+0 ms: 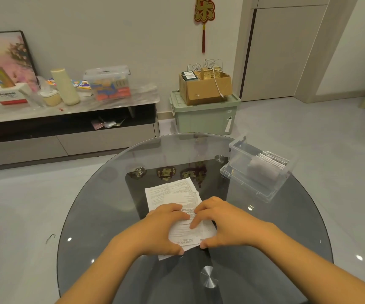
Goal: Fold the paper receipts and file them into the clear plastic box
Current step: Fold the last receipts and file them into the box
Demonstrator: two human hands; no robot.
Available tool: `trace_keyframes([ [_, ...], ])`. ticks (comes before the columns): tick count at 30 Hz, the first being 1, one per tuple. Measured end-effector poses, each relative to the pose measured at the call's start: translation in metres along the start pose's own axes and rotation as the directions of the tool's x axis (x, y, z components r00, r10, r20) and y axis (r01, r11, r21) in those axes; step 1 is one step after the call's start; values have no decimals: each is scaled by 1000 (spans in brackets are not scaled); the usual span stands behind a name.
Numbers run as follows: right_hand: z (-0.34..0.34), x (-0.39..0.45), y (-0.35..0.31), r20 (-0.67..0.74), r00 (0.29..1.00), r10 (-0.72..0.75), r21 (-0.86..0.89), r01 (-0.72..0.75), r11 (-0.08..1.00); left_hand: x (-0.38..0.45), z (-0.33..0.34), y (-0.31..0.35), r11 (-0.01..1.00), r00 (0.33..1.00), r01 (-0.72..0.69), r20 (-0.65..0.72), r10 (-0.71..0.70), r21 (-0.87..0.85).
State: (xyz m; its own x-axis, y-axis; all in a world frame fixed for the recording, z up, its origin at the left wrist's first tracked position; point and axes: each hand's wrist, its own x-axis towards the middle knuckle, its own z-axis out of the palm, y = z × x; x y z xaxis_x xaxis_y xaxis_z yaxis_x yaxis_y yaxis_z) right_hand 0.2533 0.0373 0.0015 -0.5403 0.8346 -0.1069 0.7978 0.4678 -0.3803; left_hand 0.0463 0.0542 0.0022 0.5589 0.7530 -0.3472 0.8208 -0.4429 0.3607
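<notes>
Two bare hands work at the near middle of a round smoked-glass tabletop (102, 216), both laid on a small pile of printed paper receipts (172, 194). The left hand (162, 229) lies over the left side of the pile, its fingers curled down onto the paper and its thumb pinning the near edge. The right hand (223, 220) comes in from the other side, with its forefinger pressed on the top receipt (188, 234) and its thumb nipping that sheet's near right corner; the other fingers curl over the paper's far edge, so each hand grips paper rather than lying flat. The top receipt sits between the two hands, and it is not clear whether it is already creased. Beneath it, the rest of the pile fans out away from the person, one sheet skewed over another. At the far right of the tabletop, well apart from the hands, stands the clear plastic box (243, 156), open on top, with several folded papers standing on edge inside it. The box rests on what looks like its own clear lid (262, 194). Beyond the tabletop, on the floor, a cardboard box (205, 89) sits on a green storage bin (205, 119).
</notes>
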Motion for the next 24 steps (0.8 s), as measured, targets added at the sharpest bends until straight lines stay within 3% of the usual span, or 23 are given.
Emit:
trace_keyframes([
  [6,-7,-2,1,-46,999,29,143,-22,990,-3,-6,0,996,999,-42,-12,41,-74],
  [10,-14,-2,6,-13,990,138,264,-130,956,-4,-11,4,972,997,-55,-58,42,-231],
  [14,-9,3,4,-107,961,254,353,-202,913,2,-10,5,921,993,-47,-121,0,-387],
  [19,0,13,4,-153,924,351,416,-262,871,14,0,6,912,919,32,-346,-188,-410],
  [24,5,19,4,-95,921,377,325,-329,887,22,11,3,938,912,73,-358,-200,-338],
])
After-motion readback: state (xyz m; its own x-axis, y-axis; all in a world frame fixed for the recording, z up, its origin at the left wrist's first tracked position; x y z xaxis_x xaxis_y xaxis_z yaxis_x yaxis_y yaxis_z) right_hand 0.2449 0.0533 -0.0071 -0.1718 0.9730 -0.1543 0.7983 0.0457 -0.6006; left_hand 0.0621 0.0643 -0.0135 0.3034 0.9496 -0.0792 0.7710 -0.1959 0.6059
